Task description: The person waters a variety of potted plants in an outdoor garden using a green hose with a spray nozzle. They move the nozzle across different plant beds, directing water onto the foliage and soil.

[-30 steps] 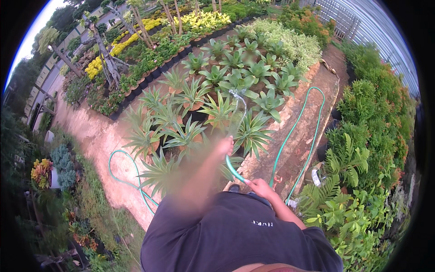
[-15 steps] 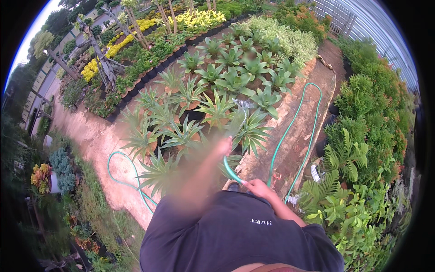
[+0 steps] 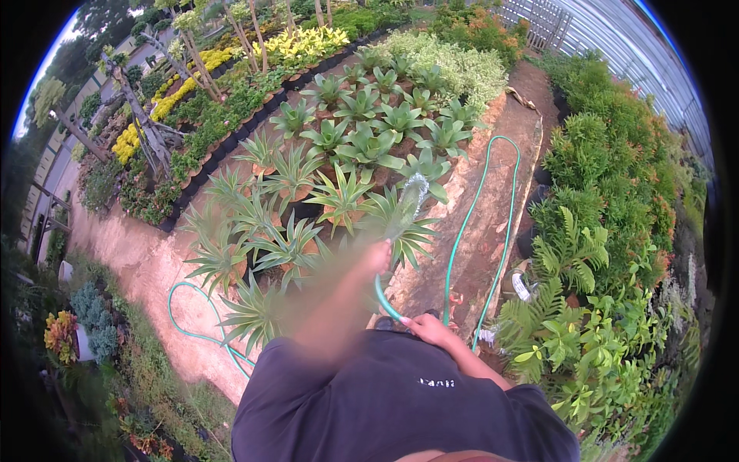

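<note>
My left hand [image 3: 376, 259] is closed round the end of a green garden hose [image 3: 386, 301]. A clear stream of water [image 3: 414, 194] leaves it, arcing forward over a spiky variegated plant [image 3: 402, 233]. Nearer my body, my right hand [image 3: 431, 329] grips the same hose lower down, with fingers wrapped about it. A blurred smear covers much of my left forearm. Rows of spiky potted plants [image 3: 288, 245] stand in front of me, and broad-leaved rosette plants [image 3: 368, 148] grow beyond them.
Hose loops lie on the dirt path [image 3: 481, 231] at right and the paved ground [image 3: 138, 266] at left. Green shrubs [image 3: 608, 169] and a fern [image 3: 573, 254] line the right side. Black-potted plants [image 3: 223, 146] form a row at far left, before bare trunks.
My view has turned slightly right, so the plants sit further left in the picture. The water stream has swung rightward across the spiky plant. Both hands keep their hold on the hose.
</note>
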The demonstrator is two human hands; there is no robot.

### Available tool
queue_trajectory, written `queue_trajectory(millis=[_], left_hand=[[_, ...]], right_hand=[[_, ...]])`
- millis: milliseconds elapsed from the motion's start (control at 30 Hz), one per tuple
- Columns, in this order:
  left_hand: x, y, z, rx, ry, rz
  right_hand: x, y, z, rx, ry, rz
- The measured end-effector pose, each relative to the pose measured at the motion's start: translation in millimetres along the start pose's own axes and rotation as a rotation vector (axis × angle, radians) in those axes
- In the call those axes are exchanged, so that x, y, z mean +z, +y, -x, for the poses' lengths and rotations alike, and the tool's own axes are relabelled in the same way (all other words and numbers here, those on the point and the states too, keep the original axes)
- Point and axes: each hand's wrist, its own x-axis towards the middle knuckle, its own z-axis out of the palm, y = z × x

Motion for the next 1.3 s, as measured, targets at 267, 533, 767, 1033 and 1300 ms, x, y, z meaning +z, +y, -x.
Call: queue_trajectory(millis=[267,533,767,1033,1300], left_hand=[[21,6,-13,0.045,0.028,0.022],[41,27,-26,0.082,0.035,-0.019],[56,32,-31,0.089,-0.013,-0.043],[55,17,-41,0.050,-0.083,-0.209],[52,-3,-31,0.002,-0.084,-0.225]], right_hand=[[-6,3,9,0.000,0.094,-0.078],[-17,6,13,0.008,0.195,-0.116],[-23,12,16,-0.006,0.208,-0.160],[-25,13,23,0.049,0.154,-0.107],[-18,16,29,0.027,0.085,-0.086]])
